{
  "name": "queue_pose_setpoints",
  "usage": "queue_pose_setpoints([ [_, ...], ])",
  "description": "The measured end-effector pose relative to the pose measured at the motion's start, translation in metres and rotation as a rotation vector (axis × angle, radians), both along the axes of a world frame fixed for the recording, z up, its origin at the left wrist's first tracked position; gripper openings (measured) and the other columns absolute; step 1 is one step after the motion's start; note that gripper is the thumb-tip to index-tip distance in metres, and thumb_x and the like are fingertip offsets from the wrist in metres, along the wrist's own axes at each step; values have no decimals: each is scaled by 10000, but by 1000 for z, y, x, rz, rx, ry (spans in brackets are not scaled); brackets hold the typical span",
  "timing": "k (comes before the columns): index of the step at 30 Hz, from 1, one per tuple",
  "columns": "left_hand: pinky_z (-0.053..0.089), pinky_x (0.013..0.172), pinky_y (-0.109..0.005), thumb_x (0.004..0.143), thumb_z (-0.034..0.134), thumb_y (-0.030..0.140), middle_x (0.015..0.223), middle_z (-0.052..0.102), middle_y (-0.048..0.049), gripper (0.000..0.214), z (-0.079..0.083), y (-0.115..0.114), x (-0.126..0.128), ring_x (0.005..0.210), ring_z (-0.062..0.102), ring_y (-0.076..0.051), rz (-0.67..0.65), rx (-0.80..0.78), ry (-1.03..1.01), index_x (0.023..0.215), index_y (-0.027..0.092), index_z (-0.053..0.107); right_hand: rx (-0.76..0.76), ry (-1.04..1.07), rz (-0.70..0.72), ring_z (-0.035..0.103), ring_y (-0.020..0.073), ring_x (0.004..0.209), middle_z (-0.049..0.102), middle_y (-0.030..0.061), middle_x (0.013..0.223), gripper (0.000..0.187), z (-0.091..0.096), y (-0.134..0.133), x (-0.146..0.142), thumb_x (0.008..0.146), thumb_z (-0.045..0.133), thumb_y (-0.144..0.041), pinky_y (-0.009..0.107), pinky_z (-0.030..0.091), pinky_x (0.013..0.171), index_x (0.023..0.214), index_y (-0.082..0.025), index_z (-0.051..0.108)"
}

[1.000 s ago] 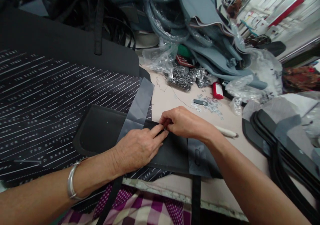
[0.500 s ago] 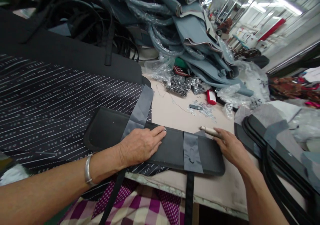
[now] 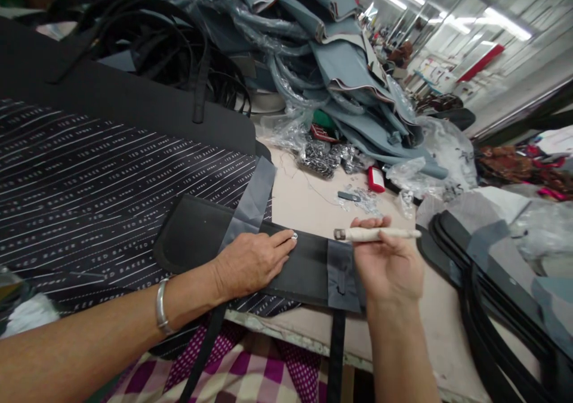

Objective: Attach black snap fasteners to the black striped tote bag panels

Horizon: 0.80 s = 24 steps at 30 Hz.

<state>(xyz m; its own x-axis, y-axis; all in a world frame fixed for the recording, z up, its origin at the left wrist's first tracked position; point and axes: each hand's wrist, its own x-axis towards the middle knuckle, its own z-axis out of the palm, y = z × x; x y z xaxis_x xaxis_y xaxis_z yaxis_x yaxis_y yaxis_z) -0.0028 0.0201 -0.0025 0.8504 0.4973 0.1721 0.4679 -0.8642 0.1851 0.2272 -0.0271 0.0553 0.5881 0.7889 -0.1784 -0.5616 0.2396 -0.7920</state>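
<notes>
Steady small pale piece near upper edge of black panel, across striped cloth and tabletop, with flat left hand grasping nothing, gripping white tool securely in upturned, half-curled right hand.

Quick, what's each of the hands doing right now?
Left hand: open, resting on the black panel, fingertips at a small metal piece.
Right hand: closed, holding a whitish pen-like tool.

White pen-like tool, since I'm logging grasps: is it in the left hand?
No, the right hand holds the white pen-like tool, while the left hand rests on the black panel.
</notes>
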Motion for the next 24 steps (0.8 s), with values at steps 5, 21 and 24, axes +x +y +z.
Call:
queue_pose_setpoints([
  [5,566,661,-366,964,451,258,1415,558,-27,355,-1,-1,-1,822,691,-195,14,-14,-3,1301,200,547,-31,226,33,470,66,464,438,-103,522,262,-18,28,-28,749,678,-296,314,538,665,644,-199,458],
  [21,551,613,-354,963,421,212,1373,590,-37,326,-1,2,-2,763,679,-185,-20,-99,-56,1261,185,550,-17,-8,44,186,38,322,180,-132,400,517,-46,48,-40,781,604,-283,209,370,450,566,-208,140],
  [24,557,631,-339,943,456,201,1369,592,-46,311,-1,2,-2,788,687,-183,-17,-124,-75,1236,179,559,23,-32,124,158,48,320,166,-123,399,490,-43,51,-43,789,571,-262,207,340,405,539,-209,153],
])
